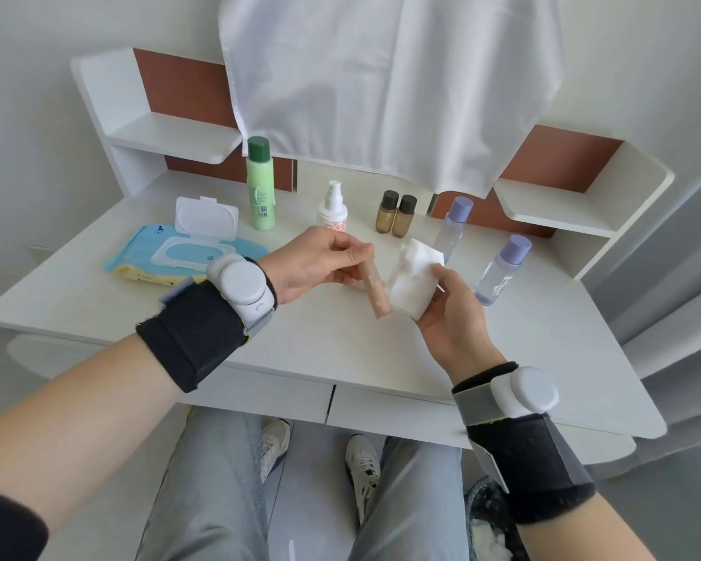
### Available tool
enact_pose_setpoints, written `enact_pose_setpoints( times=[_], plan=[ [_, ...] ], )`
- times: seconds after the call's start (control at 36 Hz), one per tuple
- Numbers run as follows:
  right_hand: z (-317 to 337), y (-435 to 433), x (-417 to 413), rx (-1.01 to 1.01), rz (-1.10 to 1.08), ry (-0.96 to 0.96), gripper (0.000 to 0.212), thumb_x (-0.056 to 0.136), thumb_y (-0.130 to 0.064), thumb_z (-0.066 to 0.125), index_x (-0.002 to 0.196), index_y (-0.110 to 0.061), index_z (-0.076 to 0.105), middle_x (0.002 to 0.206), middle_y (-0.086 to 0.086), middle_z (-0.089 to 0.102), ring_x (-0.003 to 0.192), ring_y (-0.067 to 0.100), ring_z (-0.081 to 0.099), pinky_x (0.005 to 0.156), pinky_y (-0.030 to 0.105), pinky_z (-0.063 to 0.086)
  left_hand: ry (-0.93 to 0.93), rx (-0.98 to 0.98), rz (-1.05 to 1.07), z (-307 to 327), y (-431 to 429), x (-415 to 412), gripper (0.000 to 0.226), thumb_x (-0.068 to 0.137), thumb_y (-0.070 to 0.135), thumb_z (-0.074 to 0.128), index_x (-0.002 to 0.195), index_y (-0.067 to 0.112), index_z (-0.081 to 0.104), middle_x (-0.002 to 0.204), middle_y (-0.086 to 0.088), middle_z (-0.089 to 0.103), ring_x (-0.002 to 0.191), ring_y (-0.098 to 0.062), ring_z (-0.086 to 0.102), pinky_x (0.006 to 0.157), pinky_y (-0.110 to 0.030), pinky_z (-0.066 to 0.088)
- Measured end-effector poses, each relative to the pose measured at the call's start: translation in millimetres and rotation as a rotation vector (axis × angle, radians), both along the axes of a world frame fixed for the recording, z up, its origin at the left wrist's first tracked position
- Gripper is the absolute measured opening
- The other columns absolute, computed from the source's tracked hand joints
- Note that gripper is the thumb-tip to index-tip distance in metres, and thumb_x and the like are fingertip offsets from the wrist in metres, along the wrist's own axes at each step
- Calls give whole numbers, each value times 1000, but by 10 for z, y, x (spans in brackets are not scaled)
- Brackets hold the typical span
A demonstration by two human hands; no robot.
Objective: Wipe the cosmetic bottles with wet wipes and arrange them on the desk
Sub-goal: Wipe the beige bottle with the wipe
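My left hand [316, 261] pinches the top of a slim beige cosmetic tube [375, 293] above the desk [320, 342]. My right hand [450, 313] holds a folded white wet wipe [413, 277] just to the right of the tube, touching its side. Behind them stand a green bottle [261, 184], a white pump bottle [332, 208], two small amber bottles with dark caps [395, 212], and two clear bottles with purple caps [456, 224] [502, 269].
A blue wet-wipe pack [171, 253] with its lid flipped open lies at the left of the desk. White shelves [171, 135] [563, 204] flank the back, and a white cloth [389, 83] hangs over the middle. My legs and shoes show below the desk edge.
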State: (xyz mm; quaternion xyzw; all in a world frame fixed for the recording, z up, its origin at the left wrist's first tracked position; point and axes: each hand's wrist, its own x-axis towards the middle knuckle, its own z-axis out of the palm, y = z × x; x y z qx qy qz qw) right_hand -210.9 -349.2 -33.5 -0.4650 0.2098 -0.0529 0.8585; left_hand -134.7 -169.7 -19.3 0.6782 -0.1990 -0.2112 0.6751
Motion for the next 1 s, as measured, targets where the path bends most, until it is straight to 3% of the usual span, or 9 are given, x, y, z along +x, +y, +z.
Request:
enact_pose_setpoints(
  times=[0.14,0.22,0.39,0.5,0.61,0.81,0.94,1.0],
  plan=[
    [6,48,8,-27,3,-37,18,101,-17,47,103,-8,62,100,11,69,94,25,67,92,39,53,-22,122,82,2,-81,-23,26,95,31,58,80,9,54,67,-4,56,56,-12,55,55,-23,46],
    [-8,88,11,-80,15,-55,19,101,-17,46,101,-8,63,99,11,70,97,25,66,97,41,50,-59,188,136,-9,-147,-28,27,97,32,55,83,11,46,60,-1,45,49,-12,48,48,-23,37],
    [2,154,29,-143,13,-52,25,102,-20,44,102,-8,66,97,11,71,91,25,67,82,36,51,-78,238,95,-10,-195,-74,18,98,23,52,84,12,46,52,1,39,45,-14,34,43,-22,26],
    [15,185,18,-147,13,-51,30,104,-23,42,115,-4,63,110,13,72,95,23,71,79,31,57,-106,252,81,1,-209,-109,21,99,25,50,83,10,47,49,5,38,42,-10,28,42,-20,22],
    [19,219,-15,-114,16,-67,31,105,-23,40,117,-5,62,111,14,72,101,25,70,86,33,57,-162,293,146,-50,-221,-117,25,99,28,49,81,10,46,53,0,39,38,-8,29,41,-20,24],
    [-40,345,-57,-128,-15,-90,29,105,-21,39,112,-7,63,108,12,72,100,28,68,80,33,52,-196,311,299,-141,-247,-96,26,95,32,52,76,15,47,52,2,42,35,-7,34,43,-24,27],
    [-101,353,-65,-151,13,-91,29,103,-21,41,112,-5,63,115,18,70,111,38,64,103,48,46,-161,285,357,-143,-260,-96,20,92,24,53,76,13,50,45,7,44,34,-9,34,41,-19,27],
    [-116,328,-63,-170,19,-85,28,103,-20,41,108,-3,62,112,15,70,107,35,65,103,49,46,-150,274,368,-146,-247,-78,20,91,24,54,73,14,50,54,-1,52,36,-12,35,40,-19,26]
  ],
)
